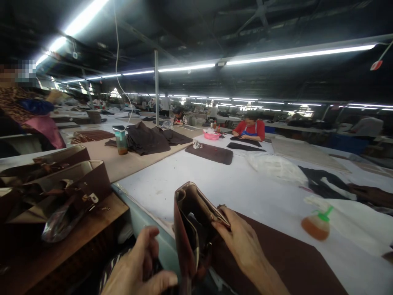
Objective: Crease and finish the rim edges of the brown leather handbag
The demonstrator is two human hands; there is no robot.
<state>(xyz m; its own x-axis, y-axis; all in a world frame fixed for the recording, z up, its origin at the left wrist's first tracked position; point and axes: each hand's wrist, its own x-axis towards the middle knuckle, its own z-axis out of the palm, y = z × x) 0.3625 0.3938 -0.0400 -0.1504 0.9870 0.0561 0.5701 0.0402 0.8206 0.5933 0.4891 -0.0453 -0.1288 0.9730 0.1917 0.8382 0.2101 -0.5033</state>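
Observation:
A dark brown handbag [186,229] with a tan lining stands at the near edge of the white table [150,192], its mouth open toward me. My right hand [241,237] pinches the bag's right-hand upper rim between thumb and fingers. To the left of the bag, my left hand [143,266] is apart from it, thumb and fingers spread with nothing between them. Under and beside my right forearm lies a flat dark brown panel [285,254]. The bag's bottom is partly hidden below the frame's edge.
Several brown handbags [92,180] stand on a wooden surface [113,209] at left. A bottle with a green spout [316,227] is at right. Farther back are a brown panel [210,153], a tumbler [120,141], dark material [147,137] and a person in red [256,128].

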